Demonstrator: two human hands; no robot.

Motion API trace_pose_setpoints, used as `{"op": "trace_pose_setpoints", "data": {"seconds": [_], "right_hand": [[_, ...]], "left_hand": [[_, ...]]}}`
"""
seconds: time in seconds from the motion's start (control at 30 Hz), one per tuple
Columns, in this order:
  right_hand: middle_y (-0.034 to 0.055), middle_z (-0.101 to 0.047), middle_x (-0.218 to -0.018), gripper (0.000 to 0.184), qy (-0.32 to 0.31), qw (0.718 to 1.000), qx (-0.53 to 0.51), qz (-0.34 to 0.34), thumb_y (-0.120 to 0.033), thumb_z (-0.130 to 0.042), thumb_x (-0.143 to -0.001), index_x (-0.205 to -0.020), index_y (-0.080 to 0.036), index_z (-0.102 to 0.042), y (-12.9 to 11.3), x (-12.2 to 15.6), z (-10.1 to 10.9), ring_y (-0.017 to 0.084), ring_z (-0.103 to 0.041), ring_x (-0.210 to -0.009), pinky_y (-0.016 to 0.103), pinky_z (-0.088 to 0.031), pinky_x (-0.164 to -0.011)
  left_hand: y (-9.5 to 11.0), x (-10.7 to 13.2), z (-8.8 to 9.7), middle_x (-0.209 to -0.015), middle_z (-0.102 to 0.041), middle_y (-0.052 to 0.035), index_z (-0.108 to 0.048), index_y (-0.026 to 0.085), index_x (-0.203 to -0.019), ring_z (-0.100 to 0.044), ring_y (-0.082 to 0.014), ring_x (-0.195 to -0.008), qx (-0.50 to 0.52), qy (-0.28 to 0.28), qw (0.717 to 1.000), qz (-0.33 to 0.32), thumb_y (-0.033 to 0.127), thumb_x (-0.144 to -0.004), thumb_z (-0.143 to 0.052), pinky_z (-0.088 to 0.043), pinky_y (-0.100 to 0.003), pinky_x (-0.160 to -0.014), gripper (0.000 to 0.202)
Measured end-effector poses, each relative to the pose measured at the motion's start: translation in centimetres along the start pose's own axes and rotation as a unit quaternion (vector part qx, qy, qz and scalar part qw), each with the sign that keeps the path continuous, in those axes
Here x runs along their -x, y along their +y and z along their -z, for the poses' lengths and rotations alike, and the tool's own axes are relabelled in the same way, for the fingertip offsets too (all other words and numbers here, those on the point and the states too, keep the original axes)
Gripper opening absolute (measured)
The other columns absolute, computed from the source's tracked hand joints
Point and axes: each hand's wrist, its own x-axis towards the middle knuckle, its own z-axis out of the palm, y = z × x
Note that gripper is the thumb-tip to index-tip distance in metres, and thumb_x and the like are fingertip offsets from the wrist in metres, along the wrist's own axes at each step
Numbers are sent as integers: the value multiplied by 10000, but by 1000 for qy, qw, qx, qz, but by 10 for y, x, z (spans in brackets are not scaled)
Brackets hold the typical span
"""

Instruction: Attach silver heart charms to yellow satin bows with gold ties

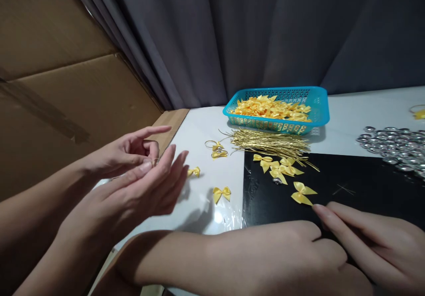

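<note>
My right hand [368, 243] reaches in from the right edge, thumb and finger pinched at the tail of a yellow ribbon bow [303, 193]. That bow is just above the black mat [365, 176] or resting on it; I cannot tell which. Beside it, my left hand [292, 254] stretches across the bottom with its back toward me. Its fingers are curled, and whatever they grip is hidden. Several more yellow bows [287, 166] lie at the mat's upper left, with a silver bead [277, 181] by them. Thin crossed strands [344, 189] rest on the mat.
A co-worker's hands [146, 167] work at the left, fingertips together on a thin loop. A blue basket [324, 105] of yellow bows stands at the back, gold wire ties [268, 143] before it. Silver beads [398, 147] spread at right. Cardboard [66, 101] walls the left.
</note>
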Motion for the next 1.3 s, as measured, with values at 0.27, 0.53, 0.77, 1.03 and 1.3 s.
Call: {"op": "trace_pose_setpoints", "data": {"seconds": [0.27,0.53,0.77,1.03,1.3], "right_hand": [[-5,-744,-712,318,-46,996,12,79,-407,-438,-909,-721,-276,-659,4,0,-1,179,-700,-582,183,-494,-435],[-4,-760,-789,330,-65,995,18,75,-403,-391,-922,-793,-305,-679,8,3,-4,197,-714,-627,217,-526,-476],[14,-767,-857,353,-72,993,42,88,-396,-363,-923,-821,-317,-692,10,3,-4,218,-728,-693,235,-526,-470],[-13,-765,-798,349,-82,992,35,87,-395,-375,-923,-788,-324,-688,10,2,-6,201,-724,-655,222,-519,-454],[-7,-771,-810,369,-56,994,43,77,-407,-382,-893,-757,-348,-720,8,1,-7,238,-732,-701,248,-561,-507]], "left_hand": [[52,-35,15,-763,-644,95,-226,276,-1449,-586,-71,-687,-211,-150,966,-23,-8,-785,-517,-435,-218,-616,779],[57,-55,2,-738,-618,88,-132,265,-1474,-549,-81,-686,-219,-166,961,-28,8,-784,-526,-432,-255,-640,835],[46,-60,-4,-726,-586,90,-126,303,-1477,-522,-80,-671,-177,-172,969,-18,23,-781,-531,-427,-258,-655,852],[43,-57,-10,-710,-567,103,-113,272,-1480,-516,-77,-660,-162,-154,975,2,51,-787,-535,-408,-249,-658,840],[38,-54,-11,-764,-525,33,-83,246,-1496,-459,-106,-661,-111,-180,977,-13,88,-857,-538,-425,-256,-656,800]]}}
